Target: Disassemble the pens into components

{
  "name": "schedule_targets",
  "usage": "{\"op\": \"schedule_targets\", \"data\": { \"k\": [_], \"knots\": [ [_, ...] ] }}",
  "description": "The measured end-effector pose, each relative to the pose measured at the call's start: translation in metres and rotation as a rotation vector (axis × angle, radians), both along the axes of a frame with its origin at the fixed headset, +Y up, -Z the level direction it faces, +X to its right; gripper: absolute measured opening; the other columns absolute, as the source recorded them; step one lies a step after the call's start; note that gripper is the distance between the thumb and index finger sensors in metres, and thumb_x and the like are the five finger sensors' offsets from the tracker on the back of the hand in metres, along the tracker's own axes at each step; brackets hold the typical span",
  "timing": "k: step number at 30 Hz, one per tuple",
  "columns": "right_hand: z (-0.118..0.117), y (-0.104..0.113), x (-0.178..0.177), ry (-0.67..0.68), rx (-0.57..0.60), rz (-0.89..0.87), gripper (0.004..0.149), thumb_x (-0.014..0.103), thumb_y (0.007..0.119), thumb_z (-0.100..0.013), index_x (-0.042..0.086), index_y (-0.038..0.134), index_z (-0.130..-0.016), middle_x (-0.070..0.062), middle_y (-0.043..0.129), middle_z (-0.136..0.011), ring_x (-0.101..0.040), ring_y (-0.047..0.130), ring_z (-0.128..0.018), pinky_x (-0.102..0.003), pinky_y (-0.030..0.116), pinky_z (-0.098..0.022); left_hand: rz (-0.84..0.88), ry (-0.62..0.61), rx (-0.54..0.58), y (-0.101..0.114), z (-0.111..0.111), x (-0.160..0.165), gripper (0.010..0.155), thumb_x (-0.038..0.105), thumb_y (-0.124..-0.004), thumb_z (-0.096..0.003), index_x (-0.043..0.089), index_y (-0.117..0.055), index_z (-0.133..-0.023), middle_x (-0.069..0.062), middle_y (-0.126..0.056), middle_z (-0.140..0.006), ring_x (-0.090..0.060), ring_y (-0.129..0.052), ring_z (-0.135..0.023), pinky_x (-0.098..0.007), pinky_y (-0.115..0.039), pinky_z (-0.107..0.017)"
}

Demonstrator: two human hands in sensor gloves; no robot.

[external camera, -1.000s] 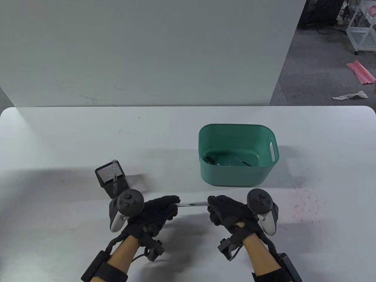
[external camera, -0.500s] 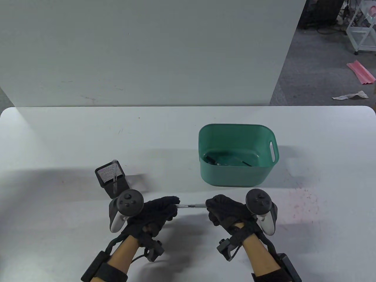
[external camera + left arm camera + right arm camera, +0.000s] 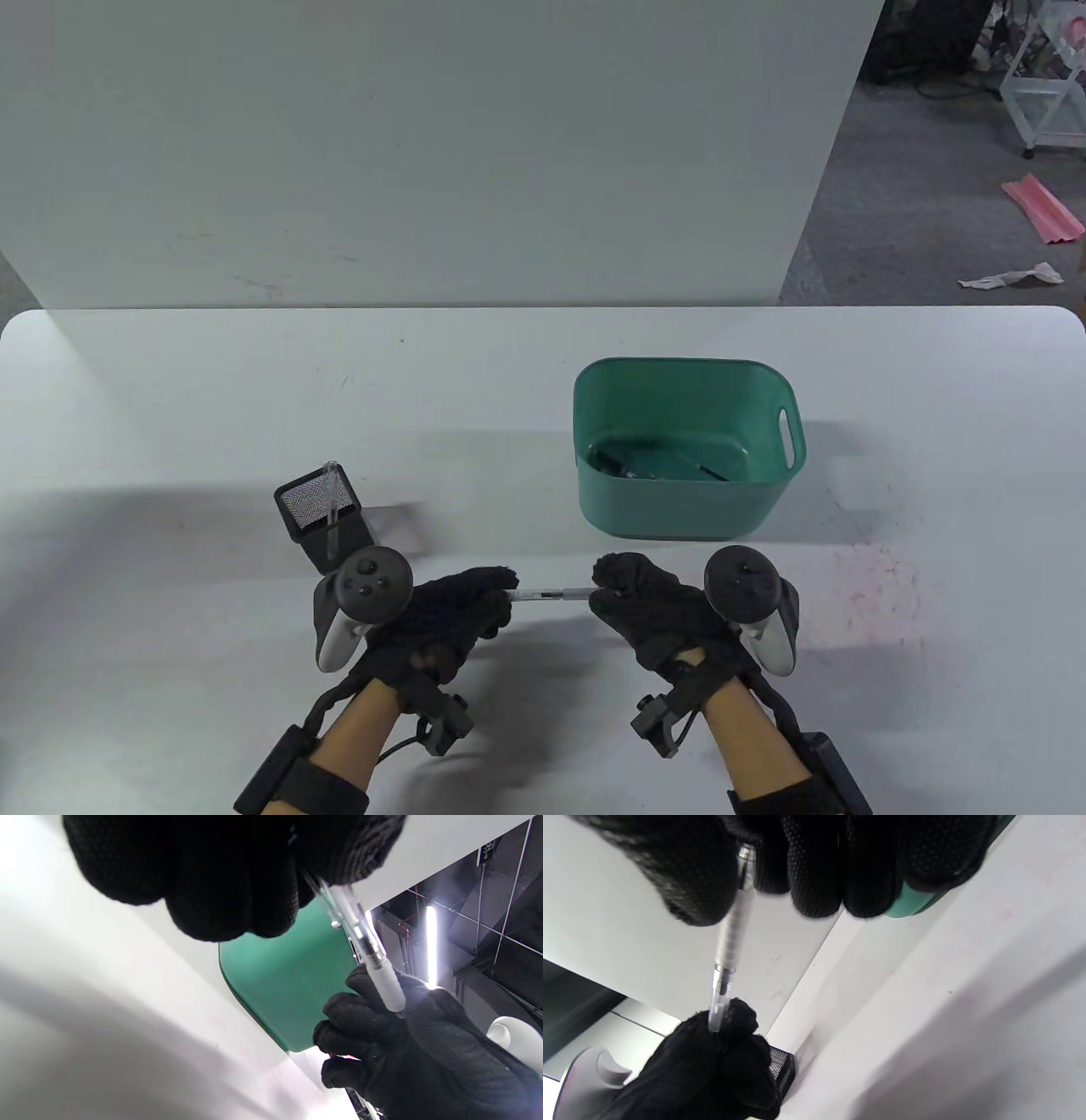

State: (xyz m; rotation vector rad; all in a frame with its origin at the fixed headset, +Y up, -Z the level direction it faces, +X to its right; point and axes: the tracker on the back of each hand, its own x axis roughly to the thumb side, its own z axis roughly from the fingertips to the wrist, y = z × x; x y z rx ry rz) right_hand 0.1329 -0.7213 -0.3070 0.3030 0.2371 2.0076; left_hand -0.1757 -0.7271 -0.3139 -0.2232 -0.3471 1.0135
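Note:
A clear pen (image 3: 550,593) with a white grip section is held level between both hands above the near table. My left hand (image 3: 462,607) grips its clear barrel end (image 3: 339,906). My right hand (image 3: 632,594) pinches the white grip end (image 3: 734,933), with the metal tip (image 3: 746,855) between its fingers. The pen's ends are hidden inside the gloves. A black mesh pen holder (image 3: 318,509) behind my left hand holds one more clear pen (image 3: 331,492).
A green plastic bin (image 3: 768,488) with several pen parts in its bottom stands just beyond my right hand. It also shows in the left wrist view (image 3: 284,980). A grey-white wall panel (image 3: 424,153) rises behind the table.
My right hand has shifted slightly left along the pen, so less of the pen shows between the hands. The left hand has stayed put.

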Motion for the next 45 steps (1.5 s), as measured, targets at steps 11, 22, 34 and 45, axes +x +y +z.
{"op": "schedule_targets", "data": {
  "k": [11, 22, 34, 45],
  "knots": [
    [0.000, 0.004, -0.001, -0.011, 0.043, 0.007, 0.061, 0.041, 0.082, -0.052, 0.017, 0.057, -0.102, -0.015, 0.073, -0.091, -0.042, 0.070, -0.082, -0.056, 0.068, -0.056, 0.005, 0.005, -0.014, -0.001, -0.001, -0.001, 0.046, 0.042, -0.075, -0.0512, 0.027, -0.081, -0.094, -0.006, -0.098, -0.079, -0.023, -0.105, -0.058, -0.053, -0.086, -0.050],
    [0.000, 0.003, -0.002, -0.016, 0.040, -0.003, 0.051, 0.041, 0.080, -0.052, 0.013, 0.067, -0.093, -0.014, 0.082, -0.079, -0.039, 0.079, -0.073, -0.054, 0.073, -0.051, 0.007, 0.004, -0.020, -0.001, -0.001, -0.002, 0.046, 0.042, -0.075, -0.0512, 0.027, -0.081, -0.094, -0.006, -0.098, -0.079, -0.023, -0.105, -0.058, -0.053, -0.086, -0.050],
    [0.000, 0.005, 0.000, -0.030, 0.025, -0.005, 0.047, 0.045, 0.076, -0.053, 0.010, 0.077, -0.084, -0.013, 0.088, -0.066, -0.038, 0.083, -0.065, -0.054, 0.074, -0.047, 0.027, -0.013, -0.046, -0.003, -0.001, -0.001, 0.046, 0.042, -0.074, -0.0512, 0.027, -0.081, -0.094, -0.006, -0.099, -0.079, -0.023, -0.105, -0.058, -0.053, -0.086, -0.050],
    [0.001, 0.015, 0.007, -0.034, 0.079, -0.068, 0.048, 0.037, 0.081, -0.051, 0.011, 0.069, -0.090, -0.012, 0.084, -0.074, -0.038, 0.080, -0.071, -0.054, 0.073, -0.051, 0.095, 0.005, -0.118, -0.007, -0.005, -0.012, 0.046, 0.042, -0.074, -0.0514, 0.027, -0.081, -0.095, -0.006, -0.098, -0.079, -0.023, -0.105, -0.059, -0.053, -0.086, -0.051]
  ]
}}
